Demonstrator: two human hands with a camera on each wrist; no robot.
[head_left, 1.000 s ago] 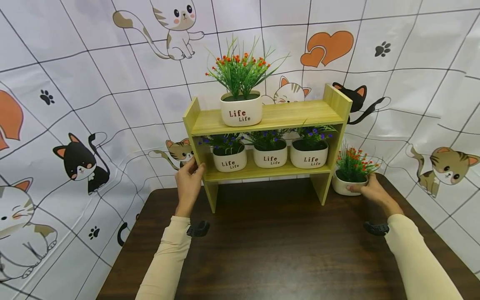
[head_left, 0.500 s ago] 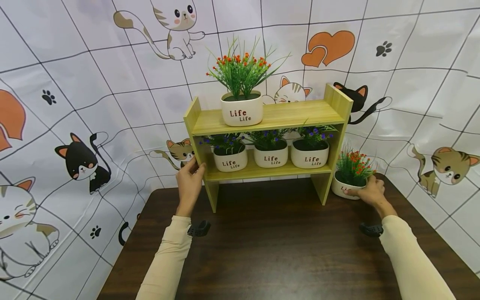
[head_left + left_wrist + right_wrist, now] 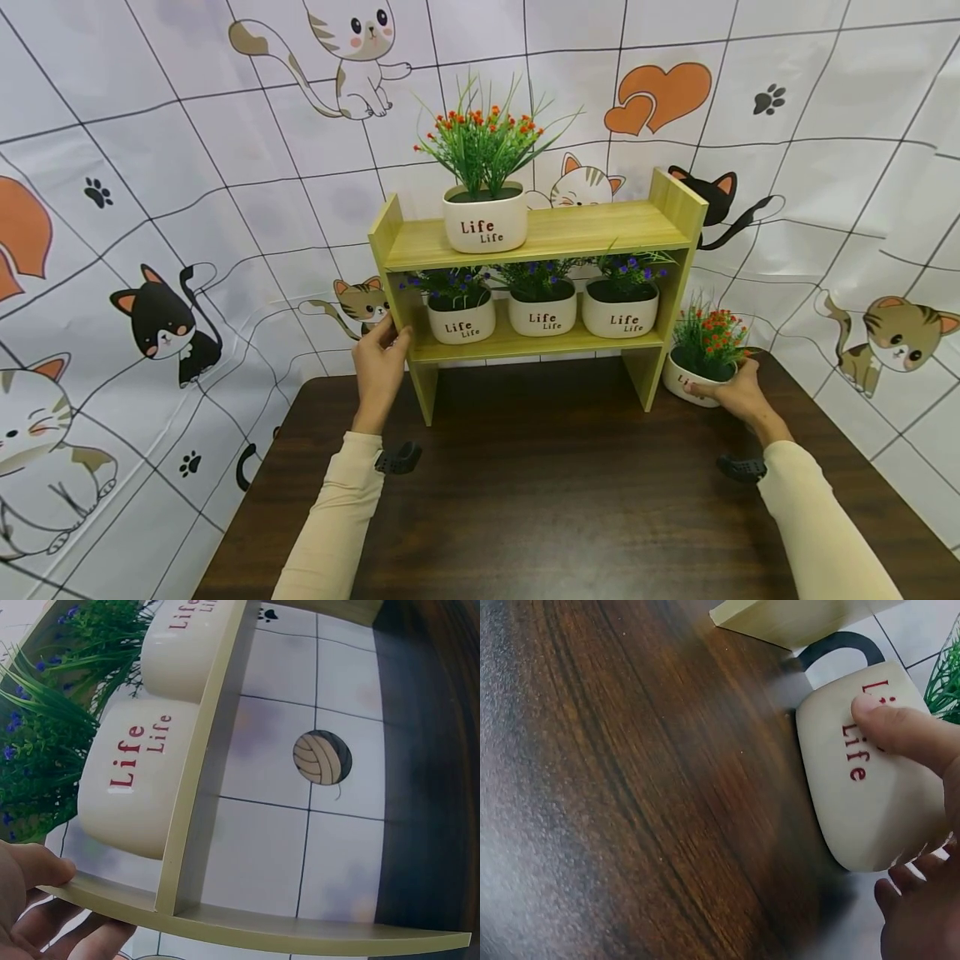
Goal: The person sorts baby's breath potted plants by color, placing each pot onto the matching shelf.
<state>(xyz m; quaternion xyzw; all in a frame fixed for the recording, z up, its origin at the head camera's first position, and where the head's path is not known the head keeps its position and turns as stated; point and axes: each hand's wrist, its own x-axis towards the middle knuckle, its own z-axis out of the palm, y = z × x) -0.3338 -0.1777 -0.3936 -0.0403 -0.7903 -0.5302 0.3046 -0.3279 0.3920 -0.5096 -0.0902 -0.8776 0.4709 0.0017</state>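
Observation:
My left hand (image 3: 378,367) grips the left side panel of a two-tier wooden shelf (image 3: 600,223). In the left wrist view the thumb (image 3: 45,866) lies on the panel's inner side, and fingers curl under its outer side. My right hand (image 3: 738,392) holds a white flowerpot (image 3: 682,385) of orange-red flowers beside the shelf's right leg. Its thumb (image 3: 900,731) presses the "Life" lettering, with the other fingers round the far side. Whether the pot's base touches the table cannot be told.
A larger flowerpot (image 3: 486,225) with orange flowers stands on the upper tier. Below are purple-flowered pots at left (image 3: 461,323), middle (image 3: 543,317) and right (image 3: 621,317). The dark wooden table (image 3: 540,492) meets a cat-patterned wall covering (image 3: 225,167) behind.
My right hand has drawn the orange-flowered pot slightly toward me, and its front lettering now shows more. The left hand stays on the shelf panel.

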